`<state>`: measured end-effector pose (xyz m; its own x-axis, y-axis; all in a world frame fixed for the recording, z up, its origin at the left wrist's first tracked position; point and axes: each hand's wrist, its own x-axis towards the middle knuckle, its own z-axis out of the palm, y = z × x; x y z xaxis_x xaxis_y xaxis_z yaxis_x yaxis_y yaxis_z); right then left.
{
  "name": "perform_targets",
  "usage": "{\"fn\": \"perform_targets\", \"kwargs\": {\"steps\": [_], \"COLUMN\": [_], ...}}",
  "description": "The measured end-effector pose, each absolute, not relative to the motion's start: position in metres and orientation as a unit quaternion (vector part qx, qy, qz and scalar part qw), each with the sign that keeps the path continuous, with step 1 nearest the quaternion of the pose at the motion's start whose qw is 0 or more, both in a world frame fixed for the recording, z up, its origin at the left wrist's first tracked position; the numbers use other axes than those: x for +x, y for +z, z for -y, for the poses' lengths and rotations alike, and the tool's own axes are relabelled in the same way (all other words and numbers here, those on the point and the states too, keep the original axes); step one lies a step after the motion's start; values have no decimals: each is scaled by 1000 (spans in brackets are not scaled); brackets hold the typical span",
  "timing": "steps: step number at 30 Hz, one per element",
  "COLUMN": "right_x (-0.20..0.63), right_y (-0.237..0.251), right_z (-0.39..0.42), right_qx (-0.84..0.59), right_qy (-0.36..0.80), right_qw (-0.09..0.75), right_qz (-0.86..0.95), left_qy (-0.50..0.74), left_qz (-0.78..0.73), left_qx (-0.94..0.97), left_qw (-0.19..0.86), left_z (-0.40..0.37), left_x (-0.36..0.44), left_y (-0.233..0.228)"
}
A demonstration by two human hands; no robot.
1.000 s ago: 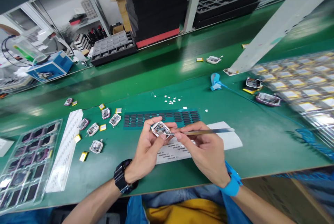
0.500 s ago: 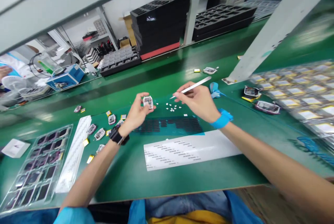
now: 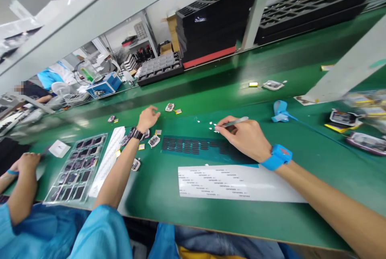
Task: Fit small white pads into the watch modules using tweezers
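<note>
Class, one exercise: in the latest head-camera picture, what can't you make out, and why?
The slim tool's tip: head view, lost at the right hand, too small to tell.
Print on the white sheet: head view, too small and blurred to read.
The white case: head view, partly covered by the left forearm.
The yellow-edged pieces in clear plastic: head view, blurred, cut off by the picture's right edge.

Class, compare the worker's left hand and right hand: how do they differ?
The left hand is empty, with its fingers open; the right hand holds a slim metal tool. The left wears a black wristband, the right a blue wrist strap. The left is near a white-rimmed device housing, the right beside small white pieces. Both are ungloved.
</note>
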<state>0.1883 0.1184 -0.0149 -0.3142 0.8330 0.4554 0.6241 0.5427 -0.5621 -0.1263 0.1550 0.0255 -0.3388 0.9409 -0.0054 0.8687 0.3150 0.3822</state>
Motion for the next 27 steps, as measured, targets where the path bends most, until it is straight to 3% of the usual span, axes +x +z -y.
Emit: {"fn": "perform_targets", "kwargs": {"steps": [8, 21, 27], "right_x": [180, 182, 181], "right_y": [-15, -5, 1], "right_z": [-110, -104, -99], "right_qx": [-428, -435, -453], "right_qy": [140, 181, 284], "right_qw": [367, 393, 425], "right_qz": [814, 789, 730], "left_qy": [98, 380, 446], "left_qz": [-855, -709, -583], "left_qx": [500, 557, 536], "left_qw": [97, 206, 417], "left_z": [-96, -86, -54], "left_x": [-166, -128, -62], "left_y": [20, 33, 42]}}
